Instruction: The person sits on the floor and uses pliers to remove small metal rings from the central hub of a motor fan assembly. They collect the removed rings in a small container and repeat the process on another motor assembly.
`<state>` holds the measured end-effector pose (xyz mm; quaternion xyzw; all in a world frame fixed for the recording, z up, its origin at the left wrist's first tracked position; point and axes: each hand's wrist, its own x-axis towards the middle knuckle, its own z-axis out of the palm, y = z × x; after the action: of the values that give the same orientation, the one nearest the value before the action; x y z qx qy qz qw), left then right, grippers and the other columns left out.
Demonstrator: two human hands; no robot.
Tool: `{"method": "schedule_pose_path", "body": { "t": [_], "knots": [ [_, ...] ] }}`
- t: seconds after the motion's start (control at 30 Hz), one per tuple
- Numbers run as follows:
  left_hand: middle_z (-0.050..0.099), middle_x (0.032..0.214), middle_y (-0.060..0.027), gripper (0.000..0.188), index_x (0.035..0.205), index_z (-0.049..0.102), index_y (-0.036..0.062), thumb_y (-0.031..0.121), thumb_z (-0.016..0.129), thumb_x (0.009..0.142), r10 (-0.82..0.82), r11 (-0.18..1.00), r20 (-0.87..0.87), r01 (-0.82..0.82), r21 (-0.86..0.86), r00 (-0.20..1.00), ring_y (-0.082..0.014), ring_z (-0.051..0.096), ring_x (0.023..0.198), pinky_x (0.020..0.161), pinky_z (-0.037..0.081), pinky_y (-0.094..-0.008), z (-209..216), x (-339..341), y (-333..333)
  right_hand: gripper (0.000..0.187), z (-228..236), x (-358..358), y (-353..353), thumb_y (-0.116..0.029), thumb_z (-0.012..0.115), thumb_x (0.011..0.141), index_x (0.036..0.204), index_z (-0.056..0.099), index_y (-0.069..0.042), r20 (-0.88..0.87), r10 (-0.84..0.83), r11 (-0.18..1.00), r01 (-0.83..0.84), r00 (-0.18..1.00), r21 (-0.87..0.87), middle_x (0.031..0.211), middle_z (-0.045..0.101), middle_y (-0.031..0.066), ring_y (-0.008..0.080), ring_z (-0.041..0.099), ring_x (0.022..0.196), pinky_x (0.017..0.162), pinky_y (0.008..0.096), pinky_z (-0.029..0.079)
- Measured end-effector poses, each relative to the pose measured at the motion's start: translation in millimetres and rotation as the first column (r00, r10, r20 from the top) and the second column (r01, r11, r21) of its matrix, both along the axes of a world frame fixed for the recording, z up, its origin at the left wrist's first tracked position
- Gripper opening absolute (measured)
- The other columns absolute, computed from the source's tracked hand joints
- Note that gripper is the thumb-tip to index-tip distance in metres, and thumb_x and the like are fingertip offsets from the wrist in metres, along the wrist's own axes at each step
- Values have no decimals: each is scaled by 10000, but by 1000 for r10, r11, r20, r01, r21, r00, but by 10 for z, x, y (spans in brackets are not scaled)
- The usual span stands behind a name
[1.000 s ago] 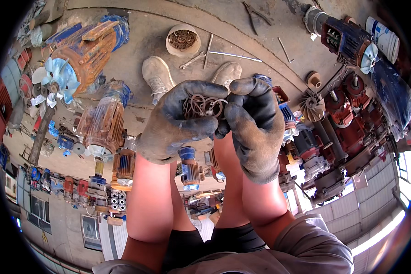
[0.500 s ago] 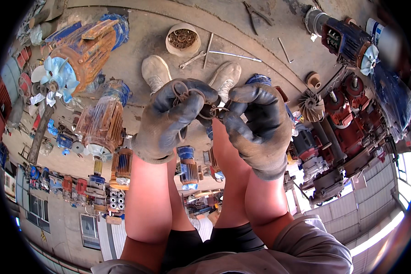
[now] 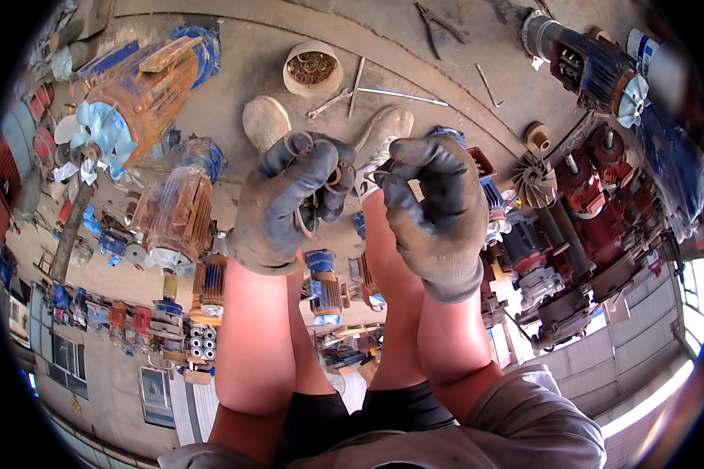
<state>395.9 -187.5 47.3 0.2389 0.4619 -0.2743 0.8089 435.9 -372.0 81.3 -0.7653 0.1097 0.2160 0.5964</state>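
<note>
My left hand [image 3: 278,207], in a dirty grey-and-black work glove, is closed around several rusty metal rings [image 3: 298,144] that stick out between its fingers and below the palm. To its right, my right hand [image 3: 443,219], gloved alike, pinches a single thin metal ring [image 3: 373,179] between thumb and forefinger. A small gap separates the two hands. Both are held above my shoes [image 3: 266,123]. Part of the rings in my left hand is hidden by the fingers, so their exact shape does not show.
A pale bucket [image 3: 325,84] of small rusty pieces stands ahead, beside a wrench [image 3: 330,103] and metal rods. Pliers [image 3: 440,30] lie farther off. Rusty motors [image 3: 152,90] line the left; red machine parts [image 3: 583,191] and a fan wheel [image 3: 534,181] crowd the right.
My hands have moved apart. The ring in my right hand has come away from the bunch in my left hand, which has turned slightly.
</note>
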Motion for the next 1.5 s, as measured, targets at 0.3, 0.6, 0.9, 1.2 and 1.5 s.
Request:
{"method": "schedule_pose_path", "body": {
  "t": [0.3,0.6,0.9,1.2,1.5],
  "knots": [
    [663,1050,-123,116,1088,651,33,73,701,991,146,978,196,-112,-175,970,-220,681,838,610,534,-309,-82,-176,-30,304,59,84,-3,-18,628,1033,1334,605,15,-338,-416,857,488,844,163,1022,610,-4,65,555,928,826,219,475],
    [714,953,-109,366,1274,645,-1,53,769,934,-82,995,137,73,65,987,-144,670,746,567,480,-209,122,167,-241,209,27,-61,68,-99,608,1066,1242,640,10,-581,-351,729,604,734,323,1019,669,16,51,597,851,733,220,497],
    [687,834,-50,181,1096,688,8,22,767,934,-292,924,117,249,291,949,-118,626,650,543,474,-240,7,226,-471,206,23,2,-28,-43,594,1036,1230,635,14,-591,-414,753,626,692,205,1032,687,36,61,617,861,733,218,511],
    [714,944,-45,156,1053,681,2,-1,766,923,-216,949,111,182,256,970,-93,655,787,682,518,-232,12,689,-512,230,-13,354,-215,-43,626,990,1209,636,25,-509,-331,811,515,795,277,1028,692,50,93,633,901,810,253,538],
    [697,989,-57,170,1113,671,75,123,744,968,-137,977,375,62,205,917,-152,634,779,627,490,-278,21,1728,-95,640,-1539,870,-1185,-320,799,859,1410,600,-63,-240,-167,837,8,956,-548,1400,626,227,393,608,1291,1080,444,498]
  ]
}}
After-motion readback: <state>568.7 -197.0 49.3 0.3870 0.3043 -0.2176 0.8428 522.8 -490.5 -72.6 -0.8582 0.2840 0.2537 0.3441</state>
